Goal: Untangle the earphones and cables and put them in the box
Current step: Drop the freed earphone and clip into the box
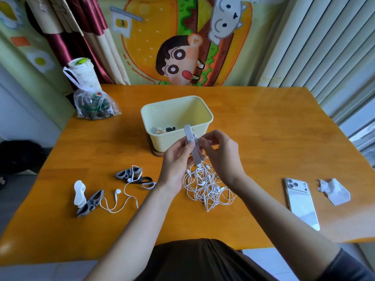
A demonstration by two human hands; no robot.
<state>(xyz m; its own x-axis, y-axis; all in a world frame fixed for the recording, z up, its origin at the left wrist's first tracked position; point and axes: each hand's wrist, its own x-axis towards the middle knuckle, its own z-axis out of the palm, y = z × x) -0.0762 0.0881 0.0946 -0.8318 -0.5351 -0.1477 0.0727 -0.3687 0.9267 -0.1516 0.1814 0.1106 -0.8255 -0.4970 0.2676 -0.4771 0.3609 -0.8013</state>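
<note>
The one camera sits on my head and looks forward and down across the table (263, 128). It is close in. My forearms run up from the bottom edge and my lap fills the bottom middle. My left hand (176, 159), gripping a winder (189, 134), and my right hand (221, 155), pinching the cables (207, 185), meet just below the frame's centre. The box (176, 116) stands just beyond them. The lens is wide, so the table's edges bow and both its sides show, with the bag (93, 104) at far left and the phone (302, 203) at right. At the top the view reaches the hanging (182, 47) straight ahead and the blinds (324, 37) on the right.
</note>
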